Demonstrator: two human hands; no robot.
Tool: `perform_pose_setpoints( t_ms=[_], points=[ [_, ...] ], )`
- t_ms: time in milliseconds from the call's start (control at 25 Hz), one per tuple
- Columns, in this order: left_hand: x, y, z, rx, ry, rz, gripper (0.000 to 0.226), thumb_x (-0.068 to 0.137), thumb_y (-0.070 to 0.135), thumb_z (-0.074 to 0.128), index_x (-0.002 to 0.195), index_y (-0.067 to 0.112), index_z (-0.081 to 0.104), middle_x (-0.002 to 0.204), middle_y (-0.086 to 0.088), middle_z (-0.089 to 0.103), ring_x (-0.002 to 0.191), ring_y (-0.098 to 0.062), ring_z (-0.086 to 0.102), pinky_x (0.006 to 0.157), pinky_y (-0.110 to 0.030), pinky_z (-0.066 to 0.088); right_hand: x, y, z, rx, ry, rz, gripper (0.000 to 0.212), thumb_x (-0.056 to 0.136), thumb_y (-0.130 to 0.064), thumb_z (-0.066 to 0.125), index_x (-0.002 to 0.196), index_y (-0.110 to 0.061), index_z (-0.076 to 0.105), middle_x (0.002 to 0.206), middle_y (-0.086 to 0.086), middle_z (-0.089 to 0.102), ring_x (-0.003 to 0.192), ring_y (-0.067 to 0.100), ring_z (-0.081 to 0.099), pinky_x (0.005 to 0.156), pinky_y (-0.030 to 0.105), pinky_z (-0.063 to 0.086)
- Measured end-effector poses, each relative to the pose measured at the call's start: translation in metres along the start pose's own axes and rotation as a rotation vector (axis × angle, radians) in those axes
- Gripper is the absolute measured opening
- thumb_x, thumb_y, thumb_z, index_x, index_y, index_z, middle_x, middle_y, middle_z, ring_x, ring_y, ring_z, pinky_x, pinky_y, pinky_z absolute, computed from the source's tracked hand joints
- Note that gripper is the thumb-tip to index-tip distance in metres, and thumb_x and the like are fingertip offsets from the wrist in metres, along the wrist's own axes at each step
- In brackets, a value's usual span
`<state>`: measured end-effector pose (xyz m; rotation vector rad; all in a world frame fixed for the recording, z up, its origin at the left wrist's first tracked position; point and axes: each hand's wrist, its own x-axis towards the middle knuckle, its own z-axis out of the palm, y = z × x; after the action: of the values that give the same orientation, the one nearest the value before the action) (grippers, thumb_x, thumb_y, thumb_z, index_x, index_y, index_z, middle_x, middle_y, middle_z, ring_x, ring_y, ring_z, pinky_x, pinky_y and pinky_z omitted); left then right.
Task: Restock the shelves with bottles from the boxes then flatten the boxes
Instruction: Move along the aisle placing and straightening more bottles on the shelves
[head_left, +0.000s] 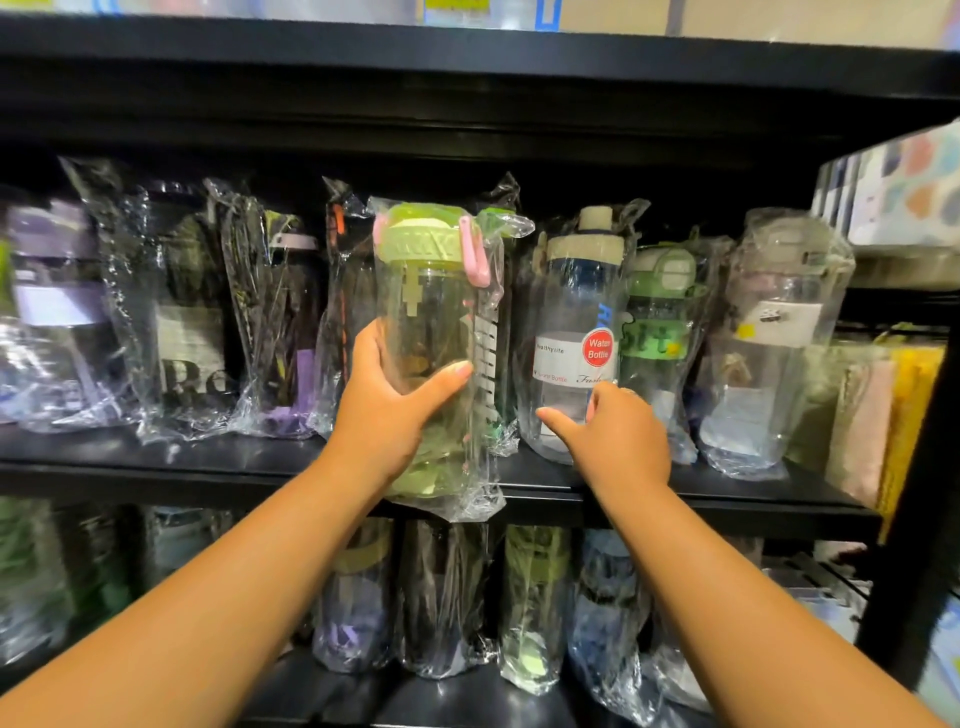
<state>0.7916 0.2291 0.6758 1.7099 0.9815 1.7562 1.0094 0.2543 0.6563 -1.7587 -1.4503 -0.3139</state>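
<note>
Left hand (387, 410) gripping green-lidded bottle (431, 306), right hand (618, 441) half-open, touching labelled bottle (574, 296)

The front bottle (436, 338) is at the shelf (156, 457) edge, left of the neighbour bottle (576, 332).

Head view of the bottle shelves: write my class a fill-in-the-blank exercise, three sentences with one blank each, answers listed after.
1. The left hand grips a wrapped bottle whose lid is ____.
2. A ____ strap hangs beside that lid.
3. The right hand reaches for the neighbouring bottle, whose round ____ sticker reads "Water Bottle".

Missing words: green; pink; red.
</note>
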Motion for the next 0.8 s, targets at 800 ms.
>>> perform_pose_setpoints(
  t_ms=[800],
  points=[
    [0.006, 0.029, 0.010, -0.332, -0.176, -0.031, 0.069, 0.071, 0.033, 0.082, 0.131, 0.021, 0.049, 0.117, 0.003, 0.071, 0.107, -0.014, 0.070, 0.090, -0.033, 0.057, -0.055, -0.059, -0.025, 1.057, -0.521, -0.241, 0.067, 0.083, -0.036, 0.076, 0.139, -0.035, 0.039, 0.128, -0.020, 0.060, 0.112, -0.010, 0.058, 0.091, 0.013, 0.049]
  ],
)
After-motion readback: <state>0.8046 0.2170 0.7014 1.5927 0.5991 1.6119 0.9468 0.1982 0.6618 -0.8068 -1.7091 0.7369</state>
